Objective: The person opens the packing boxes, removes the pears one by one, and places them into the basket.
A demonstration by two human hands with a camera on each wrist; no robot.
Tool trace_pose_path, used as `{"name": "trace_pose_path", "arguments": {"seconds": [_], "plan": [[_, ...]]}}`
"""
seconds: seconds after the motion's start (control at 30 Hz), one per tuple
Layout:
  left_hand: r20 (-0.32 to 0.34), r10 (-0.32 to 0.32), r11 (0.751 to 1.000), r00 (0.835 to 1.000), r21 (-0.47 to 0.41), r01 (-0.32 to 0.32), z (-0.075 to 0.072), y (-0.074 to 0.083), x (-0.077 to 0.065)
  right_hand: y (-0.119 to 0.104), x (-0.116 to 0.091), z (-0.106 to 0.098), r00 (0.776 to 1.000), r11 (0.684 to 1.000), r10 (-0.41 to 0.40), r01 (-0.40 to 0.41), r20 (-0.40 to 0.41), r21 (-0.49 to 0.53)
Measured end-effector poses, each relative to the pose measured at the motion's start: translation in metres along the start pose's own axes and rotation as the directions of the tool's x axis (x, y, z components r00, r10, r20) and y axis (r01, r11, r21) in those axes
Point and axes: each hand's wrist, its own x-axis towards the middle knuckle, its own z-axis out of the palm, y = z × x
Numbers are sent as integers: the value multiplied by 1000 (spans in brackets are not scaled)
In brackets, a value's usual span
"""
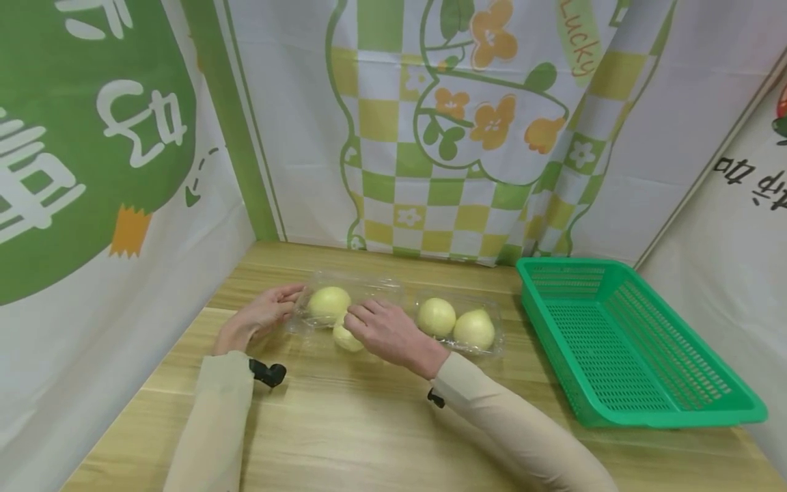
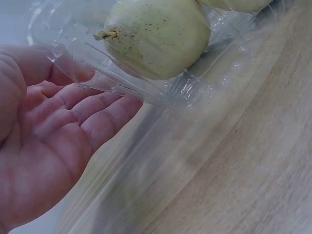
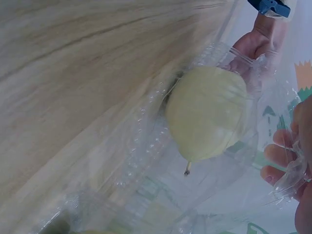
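Observation:
In the head view, a clear plastic box (image 1: 375,283) with two pale yellow pears stands before me. One pear (image 1: 328,303) lies by its left end. The other pear (image 1: 346,337) is partly covered by my right hand (image 1: 384,333). My left hand (image 1: 261,316) holds the box's left edge, thumb over the plastic and fingers below it in the left wrist view. There, a speckled pear (image 2: 158,39) shows its stem close to that hand. In the right wrist view, my right fingers (image 3: 278,155) pinch crumpled clear plastic (image 3: 291,178) beside a pear (image 3: 207,114).
Just right of it stands a second clear box (image 1: 499,335) holding two more pears (image 1: 437,318). A green slotted basket (image 1: 556,348) sits farther right on the wooden table (image 1: 344,424). Printed cloth (image 1: 295,137) hangs behind and on both sides.

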Motion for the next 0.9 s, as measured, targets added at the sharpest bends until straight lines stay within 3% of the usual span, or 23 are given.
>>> {"name": "trace_pose_path", "arguments": {"seconds": [0.3, 0.57, 0.73, 0.9], "plan": [[-15, 7, 1000, 1000, 21, -7, 1, -2, 3, 2, 9, -2, 997, 996, 71, -69, -34, 55], [-50, 50, 987, 997, 154, -42, 4, -1, 3, 5, 14, -4, 993, 990, 111, -107, -40, 97], [-89, 13, 987, 996, 162, 1, 7, 0, 4, 8, 16, -5, 991, 985, 135, -132, -17, 110], [-87, 16, 989, 996, 147, -3, 8, -1, 6, 13, 19, -7, 989, 982, 144, -140, -29, 124]]}}
